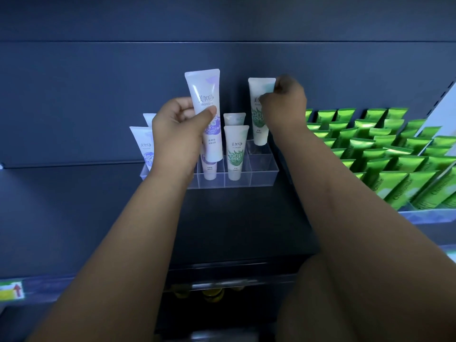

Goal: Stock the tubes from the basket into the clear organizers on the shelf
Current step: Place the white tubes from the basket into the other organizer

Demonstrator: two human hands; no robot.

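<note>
My left hand (176,134) grips a white tube with purple print (206,112), held upright above the clear organizer (261,177) on the dark shelf. My right hand (283,104) pinches the top of a white tube with green leaf print (257,119), whose cap end hangs over the organizer's back right compartment. Inside the organizer stand two green-print tubes (235,151), a purple-print tube (209,169) partly hidden behind the held one, and two purple-print tubes (144,146) at the left. The basket is out of view.
Several rows of green tubes (385,159) fill a tray on the shelf to the right. The dark back panel (98,95) rises behind the organizer. A lower shelf edge with a price strip (14,290) runs at the bottom left.
</note>
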